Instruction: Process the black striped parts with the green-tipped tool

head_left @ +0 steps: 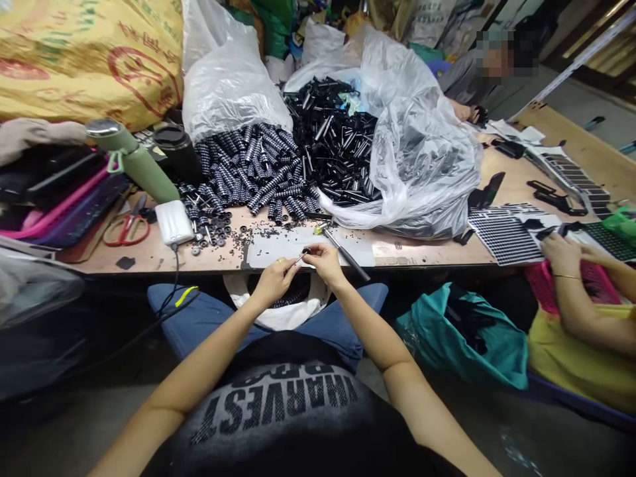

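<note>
My left hand (276, 277) and my right hand (324, 262) meet at the near edge of the wooden table (149, 255), both with fingers pinched. The left holds a thin metal pin (299, 258); the right pinches a small black part (307, 250) at the pin's tip. They hover over a white sheet (278, 248) dotted with tiny black pieces. A screwdriver (342, 252) lies just right of my right hand. Behind stands a heap of black-and-white ribbed rollers (253, 169) and a clear bag of black tubes (338, 139).
Small black washers (213, 233), a white power bank (173, 222), red-handled scissors (126, 228), a green flask (134, 159) and a black cup (176, 152) lie at left. A co-worker's hands (566, 255) work on black gridded sheets (504, 235) at right. A teal bag (462, 334) sits below.
</note>
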Tool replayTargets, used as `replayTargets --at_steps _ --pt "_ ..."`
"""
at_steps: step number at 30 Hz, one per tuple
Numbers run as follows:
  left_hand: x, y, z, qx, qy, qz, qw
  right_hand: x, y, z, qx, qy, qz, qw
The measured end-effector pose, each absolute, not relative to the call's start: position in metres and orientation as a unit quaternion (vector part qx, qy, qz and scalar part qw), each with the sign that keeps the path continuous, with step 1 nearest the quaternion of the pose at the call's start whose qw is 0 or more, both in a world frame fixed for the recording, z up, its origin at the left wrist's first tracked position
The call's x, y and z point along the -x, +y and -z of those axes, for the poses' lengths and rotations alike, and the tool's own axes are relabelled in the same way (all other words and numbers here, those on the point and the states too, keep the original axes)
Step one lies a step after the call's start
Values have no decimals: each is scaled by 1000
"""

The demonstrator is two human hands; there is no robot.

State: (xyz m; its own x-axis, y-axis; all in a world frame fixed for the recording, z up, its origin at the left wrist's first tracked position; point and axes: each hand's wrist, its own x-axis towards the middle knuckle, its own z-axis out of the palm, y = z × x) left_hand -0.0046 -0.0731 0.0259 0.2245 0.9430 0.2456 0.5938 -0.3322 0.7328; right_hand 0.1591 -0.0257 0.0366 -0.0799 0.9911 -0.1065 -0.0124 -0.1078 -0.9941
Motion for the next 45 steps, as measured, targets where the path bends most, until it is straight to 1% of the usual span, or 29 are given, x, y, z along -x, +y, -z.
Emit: replayTargets --at_steps 3,6,9,11,12,14,16,18,20,21,23,26,29,33,37,41,44,45 --pt "7 -72 -24 -733 527 -343 258 -155 -30 -38 523 -555 -477 437" --pt "9 -70 -25 -697 541 -369 293 -149 -37 -39 522 -632 -400 410" --pt "19 -63 -23 -641 556 -407 339 -141 -35 -37 473 -692 -408 362" --pt "33 -57 -20 -596 572 -435 360 -135 -22 -34 468 -716 -399 331" --pt "40 -54 -17 -567 584 -451 366 -131 -12 -32 487 -723 -372 319" --pt "55 -50 -10 -506 609 -480 379 -123 15 -28 544 -739 -277 285" --pt "67 -46 -4 -458 620 -497 400 -112 43 -23 579 -761 -180 232" --pt "73 -44 -1 -440 618 -497 421 -102 65 -19 585 -779 -132 184" --pt "76 -41 -1 -449 619 -492 415 -93 77 -17 580 -789 -119 162" --pt "76 -40 -2 -459 621 -491 403 -89 79 -16 576 -790 -124 173" --pt "76 -37 -5 -485 618 -492 376 -86 76 -17 556 -777 -170 240" --pt "72 -32 -10 -532 597 -486 352 -85 60 -23 509 -717 -314 358" --pt "64 -29 -13 -584 584 -460 327 -87 45 -29 495 -652 -424 386" --pt "53 -29 -15 -631 583 -416 297 -93 38 -33 508 -571 -500 407" --pt "45 -31 -16 -646 588 -400 278 -101 33 -31 502 -552 -505 434" --pt "38 -32 -18 -651 587 -393 278 -106 17 -31 475 -613 -432 460" --pt "34 -31 -22 -632 588 -404 301 -121 3 -34 435 -722 -344 414" --pt "33 -31 -24 -627 587 -409 308 -130 -1 -34 447 -744 -304 392"
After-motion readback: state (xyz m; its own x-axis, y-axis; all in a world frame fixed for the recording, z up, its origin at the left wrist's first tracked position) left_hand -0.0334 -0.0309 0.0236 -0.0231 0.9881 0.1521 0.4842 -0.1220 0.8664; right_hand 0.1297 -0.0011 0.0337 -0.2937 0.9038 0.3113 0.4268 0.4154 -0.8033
